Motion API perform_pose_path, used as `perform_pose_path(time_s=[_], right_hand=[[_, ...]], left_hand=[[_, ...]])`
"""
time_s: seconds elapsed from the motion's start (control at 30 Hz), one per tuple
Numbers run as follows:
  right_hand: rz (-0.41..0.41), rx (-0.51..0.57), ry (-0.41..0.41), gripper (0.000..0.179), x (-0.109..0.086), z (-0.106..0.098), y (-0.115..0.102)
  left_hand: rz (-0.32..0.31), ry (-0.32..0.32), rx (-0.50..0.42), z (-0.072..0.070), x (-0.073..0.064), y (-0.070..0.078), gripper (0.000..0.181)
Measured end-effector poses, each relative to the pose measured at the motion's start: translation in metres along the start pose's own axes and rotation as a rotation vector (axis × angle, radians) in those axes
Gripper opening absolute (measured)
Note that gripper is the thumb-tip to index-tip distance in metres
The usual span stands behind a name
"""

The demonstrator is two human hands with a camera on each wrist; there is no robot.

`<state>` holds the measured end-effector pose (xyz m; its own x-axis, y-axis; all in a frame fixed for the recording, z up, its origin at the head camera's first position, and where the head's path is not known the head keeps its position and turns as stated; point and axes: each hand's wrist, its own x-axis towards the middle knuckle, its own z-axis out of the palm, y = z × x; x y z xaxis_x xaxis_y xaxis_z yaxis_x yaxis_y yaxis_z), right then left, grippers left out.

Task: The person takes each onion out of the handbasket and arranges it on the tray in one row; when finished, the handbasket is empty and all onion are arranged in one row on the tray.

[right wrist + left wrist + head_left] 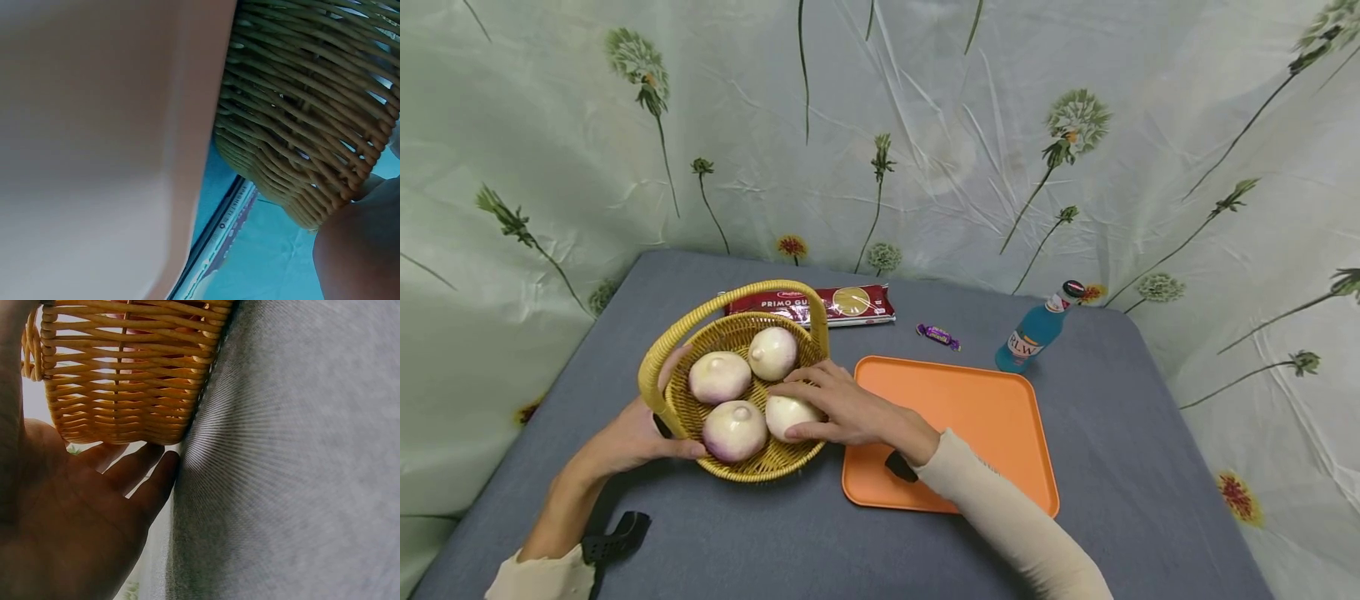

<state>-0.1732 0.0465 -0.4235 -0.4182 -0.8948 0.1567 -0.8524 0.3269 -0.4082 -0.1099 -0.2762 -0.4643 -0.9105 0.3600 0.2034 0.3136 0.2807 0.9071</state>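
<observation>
A yellow wicker basket (760, 477) with a tall arched handle holds several white onions tinged purple, one of them the near-left onion (735, 431). My left hand (638, 429) grips the basket's left side, thumb at the near rim and fingers round the far side. In the left wrist view, its fingers (134, 469) lie along the woven wall. My right hand (850, 408) reaches over the right rim and holds the right-hand onion (786, 414), its fingers over the top and thumb at the near side. The right wrist view shows only part of this hand (362, 244) beside the wicker.
An orange tray (955, 392) lies right of the basket, under my right forearm. Behind the basket is a red pasta packet (857, 305). A purple-wrapped candy (937, 337) and a blue bottle (1033, 333) stand farther right. Patterned fabric (940, 150) hangs behind the grey table.
</observation>
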Motion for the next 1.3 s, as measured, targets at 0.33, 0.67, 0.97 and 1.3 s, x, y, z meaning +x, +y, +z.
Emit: perform_pose_path(time_s=[0.33, 0.67, 0.97, 1.3], right_hand=[[-0.036, 0.039, 0.118, 0.054, -0.008, -0.003, -0.006], [-0.029, 0.073, 0.178, 0.056, -0.016, -0.009, -0.012], [-0.001, 0.124, 0.206, 0.059, -0.03, -0.018, -0.013], [0.055, 0.14, 0.227, 0.059, -0.048, -0.028, -0.011]], left_hand=[[0.01, 0.008, 0.004, 0.001, 0.001, -0.002, 0.135], [0.017, -0.001, -0.008, 0.001, 0.001, -0.004, 0.136], [0.026, -0.004, -0.022, 0.0, 0.0, -0.004, 0.135], [0.026, -0.006, -0.035, 0.0, 0.001, -0.004, 0.135]])
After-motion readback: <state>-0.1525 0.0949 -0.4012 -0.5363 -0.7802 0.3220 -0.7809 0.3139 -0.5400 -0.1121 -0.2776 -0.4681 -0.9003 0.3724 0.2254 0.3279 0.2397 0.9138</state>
